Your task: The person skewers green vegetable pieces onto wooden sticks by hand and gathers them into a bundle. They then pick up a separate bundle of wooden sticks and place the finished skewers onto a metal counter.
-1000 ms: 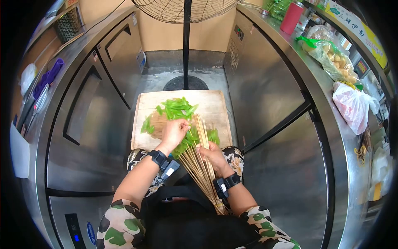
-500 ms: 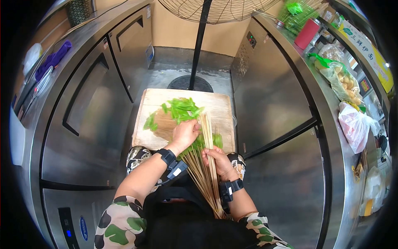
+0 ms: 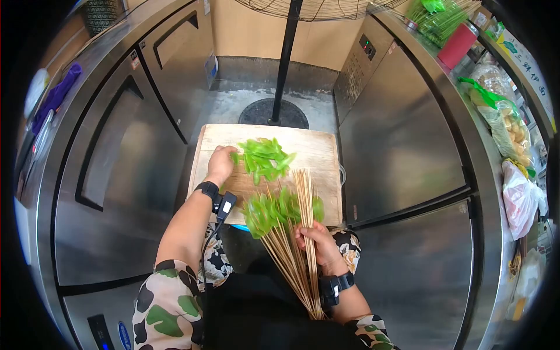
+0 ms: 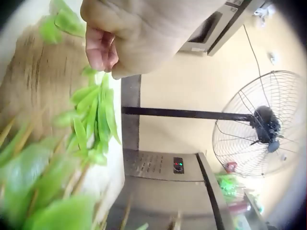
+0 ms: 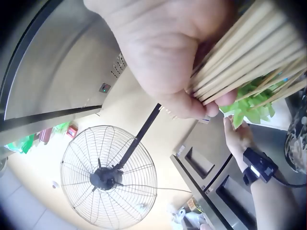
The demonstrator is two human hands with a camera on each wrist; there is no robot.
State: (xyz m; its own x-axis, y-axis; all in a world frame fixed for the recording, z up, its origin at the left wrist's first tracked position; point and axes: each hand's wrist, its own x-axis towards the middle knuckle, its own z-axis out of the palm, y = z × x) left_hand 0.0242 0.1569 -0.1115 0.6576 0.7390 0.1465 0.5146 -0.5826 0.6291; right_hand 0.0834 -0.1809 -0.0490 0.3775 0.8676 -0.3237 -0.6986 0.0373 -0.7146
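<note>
In the head view my right hand (image 3: 318,242) grips a bundle of bare bamboo skewers (image 3: 304,195), tips pointing away from me. Alongside it fan out more skewers with thin green vegetable slices (image 3: 262,213) threaded on their far ends. My left hand (image 3: 221,165) is at the left side of a loose pile of green slices (image 3: 265,157) on the wooden board (image 3: 324,151). Its fingers (image 4: 96,50) are bent in the left wrist view, and I cannot tell whether they pinch a slice. The right wrist view shows the thumb and fingers closed round the skewers (image 5: 249,52).
A black fan pole (image 3: 286,64) on a round base (image 3: 274,112) stands beyond the board. Steel cabinets (image 3: 402,128) flank both sides. On the right counter are a red bottle (image 3: 458,45) and bagged food (image 3: 507,125). Purple cloth (image 3: 55,96) lies on the left counter.
My left hand has moved from the skewer tips, away and to the left, to the loose slices. My right hand keeps its grip on the skewers, and the threaded slices now show more fully.
</note>
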